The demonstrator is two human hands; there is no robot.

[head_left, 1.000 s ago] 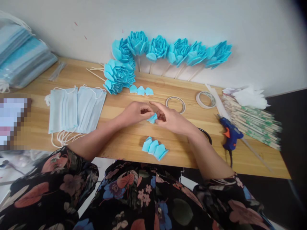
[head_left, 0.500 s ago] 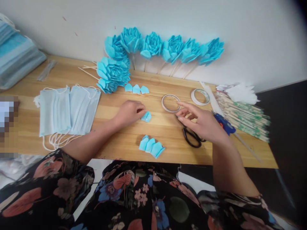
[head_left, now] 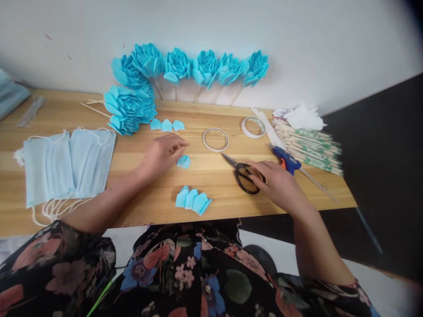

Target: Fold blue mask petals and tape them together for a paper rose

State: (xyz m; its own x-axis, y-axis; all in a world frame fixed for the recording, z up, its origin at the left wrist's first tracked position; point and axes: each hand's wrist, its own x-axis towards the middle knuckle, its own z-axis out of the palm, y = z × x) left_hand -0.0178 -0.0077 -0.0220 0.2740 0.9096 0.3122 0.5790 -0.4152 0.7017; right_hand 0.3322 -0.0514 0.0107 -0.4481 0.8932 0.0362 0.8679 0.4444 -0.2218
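My left hand (head_left: 161,154) rests on the wooden table (head_left: 218,193), fingers curled, pinching a small folded blue piece (head_left: 183,161) at its fingertips. My right hand (head_left: 276,182) lies to the right with its fingers closed over the black handles of a pair of scissors (head_left: 243,174), whose blades point toward the tape. A fanned stack of folded blue pieces (head_left: 193,201) sits near the table's front edge between my hands.
Blue flowers on sticks (head_left: 178,66) lean on the wall, three loose petals (head_left: 167,125) below them. Face masks (head_left: 66,163) lie at left. Two tape rolls (head_left: 215,139) (head_left: 253,127), a blue glue gun (head_left: 287,159) and bundled sticks (head_left: 307,143) are at right.
My right hand let go of the blue piece, swung right past the tape roll and dropped onto the scissors. My left hand stayed on the piece. The view shifted right.
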